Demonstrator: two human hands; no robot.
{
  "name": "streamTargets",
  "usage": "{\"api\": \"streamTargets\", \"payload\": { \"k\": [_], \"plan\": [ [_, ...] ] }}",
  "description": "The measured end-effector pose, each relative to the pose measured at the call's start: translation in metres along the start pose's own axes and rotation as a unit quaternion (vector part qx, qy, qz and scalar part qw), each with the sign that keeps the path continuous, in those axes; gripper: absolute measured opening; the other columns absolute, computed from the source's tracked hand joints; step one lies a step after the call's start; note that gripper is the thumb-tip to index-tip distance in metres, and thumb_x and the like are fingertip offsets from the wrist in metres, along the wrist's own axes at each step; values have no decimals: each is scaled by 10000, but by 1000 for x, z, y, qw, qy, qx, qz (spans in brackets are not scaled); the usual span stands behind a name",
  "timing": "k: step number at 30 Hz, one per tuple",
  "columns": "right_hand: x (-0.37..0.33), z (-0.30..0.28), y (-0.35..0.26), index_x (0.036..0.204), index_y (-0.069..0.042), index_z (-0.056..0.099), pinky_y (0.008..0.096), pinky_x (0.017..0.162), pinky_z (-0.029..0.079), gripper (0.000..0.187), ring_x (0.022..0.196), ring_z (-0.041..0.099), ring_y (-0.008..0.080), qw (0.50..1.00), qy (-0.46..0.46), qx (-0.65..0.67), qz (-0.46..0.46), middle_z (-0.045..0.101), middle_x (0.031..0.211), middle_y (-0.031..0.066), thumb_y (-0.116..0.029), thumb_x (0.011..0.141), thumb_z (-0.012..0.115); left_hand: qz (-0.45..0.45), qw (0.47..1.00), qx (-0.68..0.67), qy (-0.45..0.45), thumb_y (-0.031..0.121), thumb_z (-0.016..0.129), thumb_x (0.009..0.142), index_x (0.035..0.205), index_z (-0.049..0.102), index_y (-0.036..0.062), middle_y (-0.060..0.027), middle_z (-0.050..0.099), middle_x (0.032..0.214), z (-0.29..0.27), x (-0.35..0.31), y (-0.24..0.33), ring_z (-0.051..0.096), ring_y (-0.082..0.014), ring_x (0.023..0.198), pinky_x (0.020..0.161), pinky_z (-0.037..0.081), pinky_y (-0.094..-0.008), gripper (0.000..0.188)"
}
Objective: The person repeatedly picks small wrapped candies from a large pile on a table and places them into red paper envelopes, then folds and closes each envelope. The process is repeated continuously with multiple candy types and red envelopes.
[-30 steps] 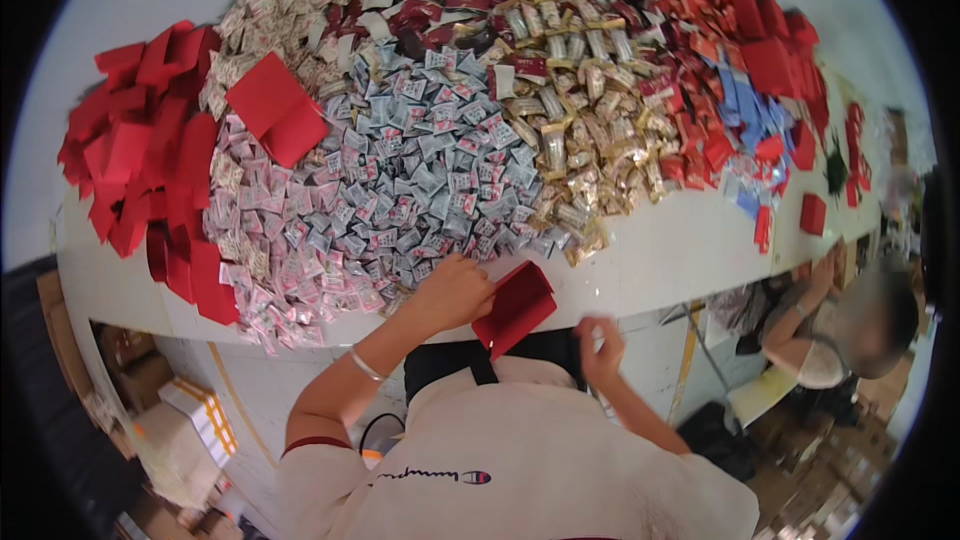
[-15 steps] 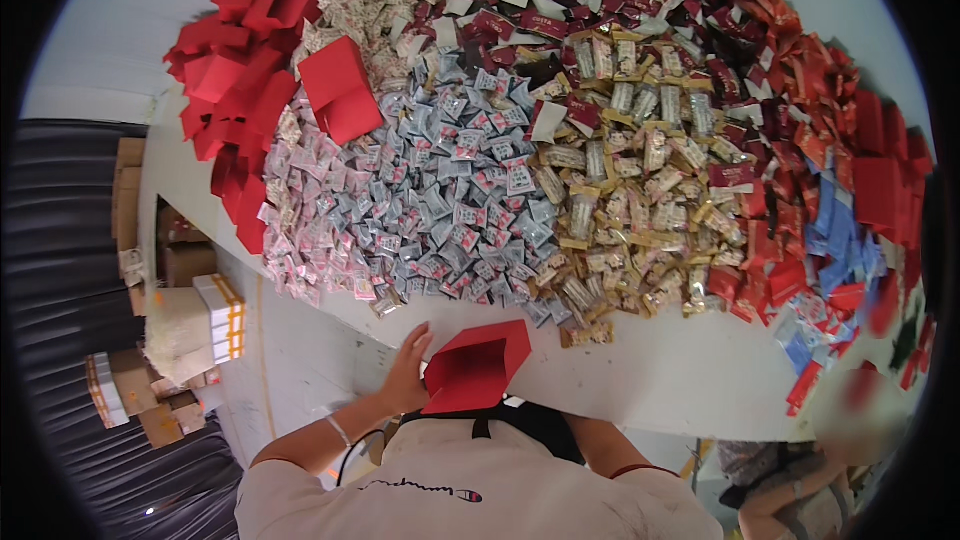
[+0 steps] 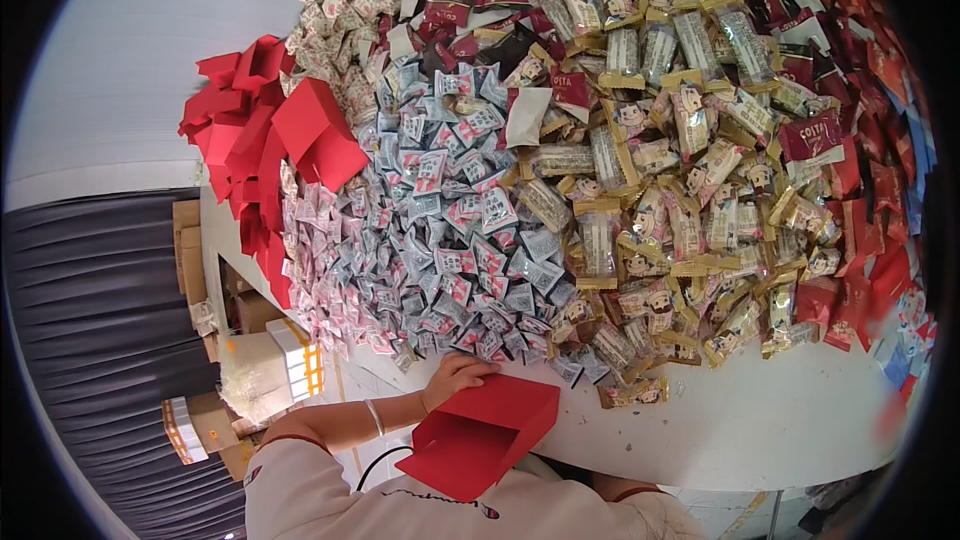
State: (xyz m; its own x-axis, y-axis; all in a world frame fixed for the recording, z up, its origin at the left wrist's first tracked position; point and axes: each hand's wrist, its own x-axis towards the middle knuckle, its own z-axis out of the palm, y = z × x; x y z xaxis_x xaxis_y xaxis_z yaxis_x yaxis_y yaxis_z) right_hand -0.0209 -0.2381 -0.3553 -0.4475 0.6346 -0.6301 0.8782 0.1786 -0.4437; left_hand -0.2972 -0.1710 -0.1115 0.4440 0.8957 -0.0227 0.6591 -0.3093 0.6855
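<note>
- The left hand [image 3: 455, 377] rests on the upper left corner of the red paper bag [image 3: 480, 437]; its fingers curl over the bag's edge at the foot of the sweet pile, so it grips the bag there, partly closed.
- The right hand is not in view. Only a strip of forearm shows at the lower edge, behind the white shirt [image 3: 400, 505], so I cannot tell whether it is open or closed, or holding anything.
- Change: a second ago the left hand reached up to the rim of the grey-wrapped sweets [image 3: 450, 240] with the bag beside it and the right hand visible below the table edge. Half a second ago the bag sat central under the pile with the left hand at its left side. Now the bag lies tilted, mouth toward the sweets, overlapping the white table [image 3: 760, 420] edge, just below the nearest grey packets.
- The view has also swung: the stack of flat red bags [image 3: 265, 140] now sits at upper left, and the gold-wrapped sweets [image 3: 660, 200] fill the centre right.
- Judgement: the bag appears positioned and held open for loading; no sweet is visibly inside it.
- Cardboard boxes [image 3: 250, 370] stand on the floor to the left.
</note>
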Motion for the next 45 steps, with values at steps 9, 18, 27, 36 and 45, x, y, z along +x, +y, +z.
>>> {"api": "streamTargets", "payload": {
  "k": [9,18,27,36,45],
  "plan": [
    [-14,2,5,1215,-89,470,398,953,346,478,1125,446,319,998,60,-8,-4,478,1233,147,-403,855,454,20,1000,-10,7,165,584,726,1007,475,106,-84,538,1174,-5,1,1,467,-254,1012,893,322,-358,307],
    [-24,12,18,1217,-89,470,396,951,350,487,1120,452,319,981,185,-48,-26,487,1224,149,-415,855,454,40,997,-56,32,232,690,653,1113,456,88,-76,514,1178,-19,12,12,427,-266,1065,922,299,-381,535],
    [-201,-219,-45,1223,-66,467,328,876,426,485,1012,552,257,922,-336,192,-17,595,1074,122,-396,870,494,87,990,-77,80,253,697,661,1242,369,54,-133,469,1184,-6,6,12,427,-314,1081,916,306,-410,695],
    [-20,-463,-114,1171,-27,492,268,732,444,368,869,541,138,861,427,44,-273,573,984,92,-164,839,574,146,959,-241,38,216,713,647,1254,354,61,-153,495,1135,-9,28,9,485,-332,1024,848,385,-410,722],
    [165,-562,-119,1082,25,461,465,827,432,430,982,525,399,899,343,-273,-24,546,1037,256,-169,711,559,137,934,-318,83,202,710,654,1215,411,50,-145,517,1084,-30,25,8,515,-314,978,832,416,-386,654]
  ]
}}
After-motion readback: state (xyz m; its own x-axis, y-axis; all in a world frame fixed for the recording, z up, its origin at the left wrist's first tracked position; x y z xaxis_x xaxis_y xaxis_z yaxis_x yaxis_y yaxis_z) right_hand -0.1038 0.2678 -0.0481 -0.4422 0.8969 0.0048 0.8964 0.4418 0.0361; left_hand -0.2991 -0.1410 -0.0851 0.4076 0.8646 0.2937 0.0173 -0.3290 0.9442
